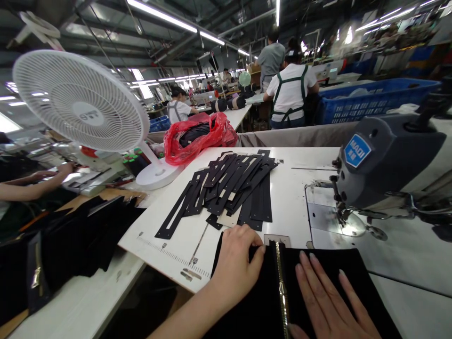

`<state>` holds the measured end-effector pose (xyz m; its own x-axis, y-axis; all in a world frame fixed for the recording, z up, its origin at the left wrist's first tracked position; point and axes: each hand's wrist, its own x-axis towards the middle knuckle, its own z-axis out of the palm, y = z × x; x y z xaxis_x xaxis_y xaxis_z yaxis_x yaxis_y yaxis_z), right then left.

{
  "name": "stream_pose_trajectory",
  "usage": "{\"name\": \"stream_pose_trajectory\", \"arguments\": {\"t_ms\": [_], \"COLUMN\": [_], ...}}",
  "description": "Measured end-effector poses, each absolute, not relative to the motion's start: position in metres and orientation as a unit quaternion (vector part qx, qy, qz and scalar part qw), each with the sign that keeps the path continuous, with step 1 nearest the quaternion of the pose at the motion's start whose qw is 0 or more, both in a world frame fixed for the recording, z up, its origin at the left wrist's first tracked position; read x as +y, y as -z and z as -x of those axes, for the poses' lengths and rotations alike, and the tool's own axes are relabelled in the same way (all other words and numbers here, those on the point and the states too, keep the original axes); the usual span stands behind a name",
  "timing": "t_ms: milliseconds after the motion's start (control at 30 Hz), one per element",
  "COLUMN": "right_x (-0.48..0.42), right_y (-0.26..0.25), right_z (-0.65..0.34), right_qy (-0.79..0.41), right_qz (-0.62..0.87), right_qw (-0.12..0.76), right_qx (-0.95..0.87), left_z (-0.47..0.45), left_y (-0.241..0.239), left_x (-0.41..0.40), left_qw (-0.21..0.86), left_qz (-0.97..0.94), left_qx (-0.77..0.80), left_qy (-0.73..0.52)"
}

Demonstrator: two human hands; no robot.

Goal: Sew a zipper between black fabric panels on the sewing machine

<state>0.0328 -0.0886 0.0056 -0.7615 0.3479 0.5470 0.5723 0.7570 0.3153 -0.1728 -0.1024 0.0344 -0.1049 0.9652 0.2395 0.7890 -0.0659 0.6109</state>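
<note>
Our worktop [291, 202] carries loose slotted strips [235, 181]; a zipper [281, 282] already lies along black cloth [262, 296]; our right hand [330, 294] spreads flat, gripping nothing; our left hand [237, 256] curls, its grip unclear.

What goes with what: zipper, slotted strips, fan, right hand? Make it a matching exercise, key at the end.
1. Zipper
2. Slotted strips
3. Fan
4. Right hand

A. White, beside the red bag
B. Laid flat, fingers apart, on black fabric
C. Gold-toned, right of the left hand
D. Black, heaped on the white table

Pairs: 1-C, 2-D, 3-A, 4-B
</note>
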Motion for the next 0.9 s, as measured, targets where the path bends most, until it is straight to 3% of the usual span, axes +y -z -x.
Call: {"name": "stream_pose_trajectory", "arguments": {"t_ms": [233,433,633,767,900], "right_x": [-0.086,-0.073,-0.065,-0.071,-0.081], "right_y": [-0.009,-0.032,-0.037,-0.046,-0.060], "right_z": [-0.033,-0.029,-0.023,-0.022,-0.020], "right_qy": [0.241,0.173,-0.041,-0.203,-0.275], "right_qz": [0.243,0.305,0.420,0.479,0.493], "right_qw": [0.231,0.263,0.347,0.340,0.313], "right_qx": [-0.911,-0.899,-0.838,-0.784,-0.764], "left_z": [0.174,0.173,0.170,0.169,0.169], "left_y": [-0.038,-0.040,-0.044,-0.047,-0.050], "left_x": [-0.103,-0.109,-0.126,-0.136,-0.146], "left_qw": [0.157,0.192,0.203,0.209,0.234], "left_qz": [-0.660,-0.671,-0.672,-0.659,-0.638], "left_qx": [0.649,0.587,0.543,0.534,0.535], "left_qy": [-0.345,-0.411,-0.461,-0.486,-0.502]}}
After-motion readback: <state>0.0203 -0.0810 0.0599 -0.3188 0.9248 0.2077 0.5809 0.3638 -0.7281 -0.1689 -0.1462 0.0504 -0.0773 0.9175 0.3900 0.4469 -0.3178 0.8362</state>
